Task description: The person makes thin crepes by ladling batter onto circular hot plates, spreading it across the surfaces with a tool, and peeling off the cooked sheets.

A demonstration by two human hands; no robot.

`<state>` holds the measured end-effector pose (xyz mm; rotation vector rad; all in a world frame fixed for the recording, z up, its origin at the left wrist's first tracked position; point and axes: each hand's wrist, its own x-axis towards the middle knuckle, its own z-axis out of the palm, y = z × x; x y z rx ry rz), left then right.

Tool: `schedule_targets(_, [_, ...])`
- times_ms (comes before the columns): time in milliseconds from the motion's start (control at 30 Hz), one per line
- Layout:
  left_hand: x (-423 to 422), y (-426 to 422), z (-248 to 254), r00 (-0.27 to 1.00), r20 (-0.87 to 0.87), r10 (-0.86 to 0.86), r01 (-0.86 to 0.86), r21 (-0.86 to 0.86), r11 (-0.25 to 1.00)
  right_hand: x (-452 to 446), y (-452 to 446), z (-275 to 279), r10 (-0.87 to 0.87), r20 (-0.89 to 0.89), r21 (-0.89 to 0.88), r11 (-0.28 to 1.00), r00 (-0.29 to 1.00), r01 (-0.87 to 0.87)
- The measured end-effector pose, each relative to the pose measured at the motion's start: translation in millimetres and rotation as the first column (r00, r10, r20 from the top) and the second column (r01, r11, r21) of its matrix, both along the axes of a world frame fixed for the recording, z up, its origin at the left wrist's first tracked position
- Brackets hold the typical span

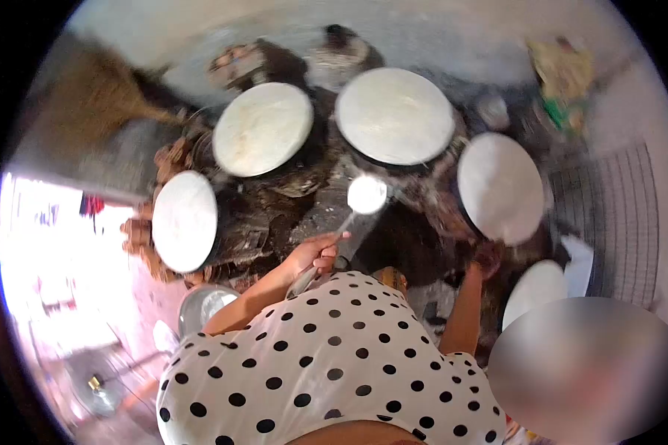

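Left hand (313, 256): fingers were wrapped round the ladle (367, 195) by its handle | ladle: bowl lay ahead of those fingers, long axis running forward and slightly right, left hand nearer | right hand (487, 259): by the near edge of a white disc (500, 189), too dark and blurred to tell finger spread or contact | writing: none was legible
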<state>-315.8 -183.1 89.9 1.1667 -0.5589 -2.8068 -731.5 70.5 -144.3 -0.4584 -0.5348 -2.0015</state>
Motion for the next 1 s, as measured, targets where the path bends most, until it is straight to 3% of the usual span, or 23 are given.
schedule_targets(33, [21,-7,-18,0.997,-0.011,0.074,-0.074,-0.005,0.997,1,-34,10,0.000,-0.150,0.183,0.983,0.989,0.028])
schedule_targets(67, [43,-9,-39,0.982,-0.057,0.178,-0.163,0.210,0.964,0,-67,18,0.045,-0.301,0.339,0.939,0.953,0.063])
schedule_targets(100, [63,-15,-51,0.955,-0.099,0.281,-0.217,0.415,0.884,8,-102,37,0.104,-0.580,0.558,0.774,0.808,0.301])
schedule_targets(133, [84,-16,-47,0.922,-0.185,0.341,-0.233,0.437,0.868,20,-130,59,0.242,-0.776,0.605,0.545,0.582,0.580])
schedule_targets(167, [100,-11,-26,0.876,-0.233,0.423,-0.314,0.391,0.865,34,-152,82,0.434,-0.843,0.468,0.303,0.317,0.830])
schedule_targets(200, [116,-7,-8,0.917,-0.175,0.358,-0.354,0.056,0.934,51,-173,102,0.636,-0.769,0.175,0.102,0.071,0.979])
schedule_targets(233, [133,-6,1,0.946,-0.084,0.312,-0.323,-0.283,0.903,71,-197,114,0.815,-0.570,-0.204,-0.018,-0.104,0.979])
schedule_targets(300, [148,-7,-4,0.940,0.008,0.340,-0.270,-0.590,0.761,113,-268,133,0.774,-0.626,0.204,0.053,0.089,0.978])
schedule_targets(333, [144,-15,1,0.906,0.037,0.423,-0.345,-0.515,0.785,128,-308,140,0.877,-0.470,0.128,0.186,-0.106,0.974])
schedule_targets(367, [140,-26,6,0.865,0.075,0.496,-0.419,-0.437,0.796,136,-342,105,0.794,-0.562,-0.012,0.275,-0.234,0.961])
schedule_targets(400, [144,-35,-14,0.807,0.030,0.590,-0.559,-0.282,0.780,139,-379,64,0.807,-0.590,0.243,0.201,-0.020,0.949])
schedule_targets(433, [150,-49,-24,0.682,-0.050,0.730,-0.724,0.100,0.683,170,-412,109,0.811,-0.537,0.076,0.320,-0.231,0.944])
schedule_targets(467, [152,-51,-20,0.597,-0.086,0.797,-0.781,0.164,0.603,184,-448,115,0.876,-0.479,0.387,0.260,-0.048,0.885])
schedule_targets(500, [156,-56,-8,0.501,-0.120,0.857,-0.826,0.229,0.515,176,-490,60,0.849,-0.512,0.274,0.305,-0.130,0.912])
schedule_targets(533, [156,-51,12,0.549,-0.078,0.832,-0.835,-0.083,0.543,184,-519,67,0.804,-0.550,0.221,0.404,-0.229,0.888])
schedule_targets(567, [164,-47,18,0.626,-0.034,0.779,-0.728,-0.384,0.568,195,-552,78,0.768,-0.545,0.066,0.439,-0.336,0.896])
schedule_targets(633, [175,-50,37,0.596,0.215,0.773,-0.606,-0.511,0.609,206,-606,81,0.631,-0.617,-0.139,0.500,-0.469,0.855])
schedule_targets(700, [179,-67,34,0.508,0.266,0.820,-0.695,-0.436,0.572,199,-677,53,0.519,-0.520,-0.283,0.644,-0.678,0.711])
schedule_targets(767, [187,-78,19,0.460,0.210,0.863,-0.780,-0.369,0.505,226,-717,91,0.602,-0.405,-0.259,0.646,-0.688,0.718])
schedule_targets(833, [190,-94,19,0.374,0.187,0.908,-0.901,-0.159,0.404,233,-769,71,0.567,-0.368,-0.303,0.676,-0.737,0.672])
schedule_targets(900, [183,-90,36,0.359,0.216,0.908,-0.898,-0.184,0.399,247,-809,71,0.454,-0.177,-0.346,0.802,-0.873,0.487])
schedule_targets(967, [177,-83,52,0.321,0.171,0.931,-0.869,-0.338,0.362,261,-839,62,0.433,-0.193,-0.257,0.844,-0.880,0.471])
schedule_targets(1000, [174,-85,54,0.278,0.209,0.938,-0.876,-0.345,0.336,259,-854,45,0.296,-0.261,-0.267,0.893,-0.919,0.363])
